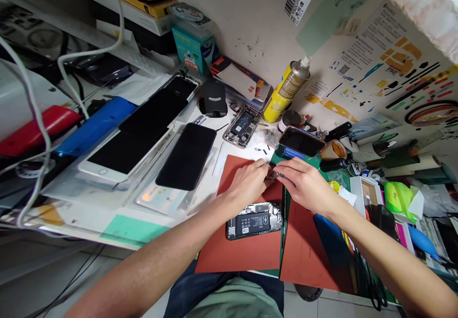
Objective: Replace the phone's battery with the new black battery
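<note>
My left hand (pixel 251 180) and my right hand (pixel 303 184) meet above the top of a reddish-brown mat (pixel 246 258). Both are closed, thumbs and fingers pinched together around a small part I cannot make out. Just below them, an opened phone (pixel 255 220) lies on the mat, its black battery and circuit board facing up. A thin dark tool (pixel 284 210), perhaps tweezers, lies along the mat's right edge beside this phone. Beyond my hands, another phone (pixel 301 141) rests tilted, dark screen up, on something blue.
To the left lie a black-screened phone (pixel 186 156) and long dark screens (pixel 143 122). A second opened phone (pixel 242 126) is near the wall, beside a yellow spray can (pixel 286 91). Crowded small tools and jars line the right, with a white box (pixel 368 194).
</note>
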Motion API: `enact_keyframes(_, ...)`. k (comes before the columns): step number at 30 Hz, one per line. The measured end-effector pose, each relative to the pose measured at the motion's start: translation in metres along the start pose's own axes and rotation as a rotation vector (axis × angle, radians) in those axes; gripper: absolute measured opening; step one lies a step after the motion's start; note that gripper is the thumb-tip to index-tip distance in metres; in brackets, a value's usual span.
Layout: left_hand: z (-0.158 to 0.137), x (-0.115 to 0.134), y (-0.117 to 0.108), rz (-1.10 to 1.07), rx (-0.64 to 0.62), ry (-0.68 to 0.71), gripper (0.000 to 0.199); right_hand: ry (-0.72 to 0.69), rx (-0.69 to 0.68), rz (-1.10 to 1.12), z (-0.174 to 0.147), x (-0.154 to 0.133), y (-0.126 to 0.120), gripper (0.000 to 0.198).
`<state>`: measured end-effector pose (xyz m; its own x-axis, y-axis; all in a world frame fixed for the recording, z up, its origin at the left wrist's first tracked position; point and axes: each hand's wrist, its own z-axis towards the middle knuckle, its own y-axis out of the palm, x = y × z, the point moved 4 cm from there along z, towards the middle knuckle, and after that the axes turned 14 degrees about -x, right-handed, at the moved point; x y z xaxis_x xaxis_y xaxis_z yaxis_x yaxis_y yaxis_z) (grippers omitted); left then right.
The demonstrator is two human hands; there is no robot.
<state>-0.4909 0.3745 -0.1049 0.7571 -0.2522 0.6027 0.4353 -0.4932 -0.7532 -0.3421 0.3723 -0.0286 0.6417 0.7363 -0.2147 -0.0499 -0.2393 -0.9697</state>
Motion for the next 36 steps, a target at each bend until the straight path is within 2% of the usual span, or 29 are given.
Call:
enact_keyframes(15, 0.000, 0.000, 0.000, -0.014, -0.004, 0.000, 0.017, 0.073, -0.121, 0.002, 0.008, -0.002, 0.004, 0.025)
enact_keyframes(20, 0.000, -0.001, 0.000, -0.029, 0.005, 0.014, 0.018, 0.048, -0.082, -0.030, 0.004, -0.003, -0.001, 0.035)
enact_keyframes(25, 0.000, -0.004, 0.002, -0.032, 0.018, 0.031, 0.017, 0.059, -0.050, 0.016, -0.004, 0.000, -0.006, 0.028)
enact_keyframes(36, 0.000, -0.004, 0.003, -0.049, 0.028, 0.054, 0.017, 0.112, 0.129, 0.114, -0.025, 0.004, -0.012, 0.019)
